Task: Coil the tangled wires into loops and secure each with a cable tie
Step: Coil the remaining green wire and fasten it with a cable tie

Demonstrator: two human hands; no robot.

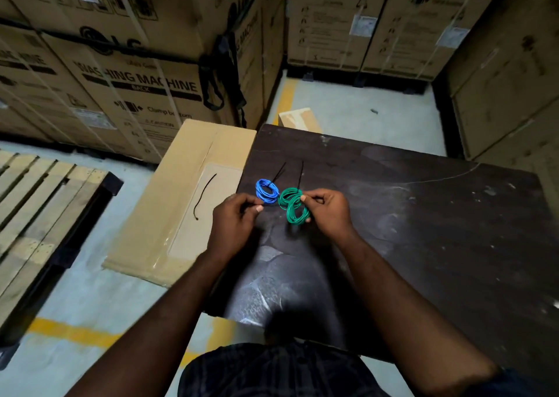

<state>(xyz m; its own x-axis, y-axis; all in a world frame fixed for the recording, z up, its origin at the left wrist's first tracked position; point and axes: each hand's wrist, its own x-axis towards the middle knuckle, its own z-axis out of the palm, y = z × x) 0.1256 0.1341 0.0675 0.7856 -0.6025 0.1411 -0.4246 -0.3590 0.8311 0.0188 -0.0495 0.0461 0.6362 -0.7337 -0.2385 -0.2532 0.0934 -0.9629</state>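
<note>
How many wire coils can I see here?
3. A blue coil lies on the table, a green coil beside it, and a second green coil is held in the right hand. None seems hidden.

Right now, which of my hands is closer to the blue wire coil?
Left. Your left hand sits just below-left of the blue wire coil, fingertips almost touching it. Your right hand grips a green coil farther right.

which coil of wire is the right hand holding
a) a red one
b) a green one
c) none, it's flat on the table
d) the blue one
b: the right hand pinches a green coil in its fingers, while the blue coil lies apart from it on the table.
</note>
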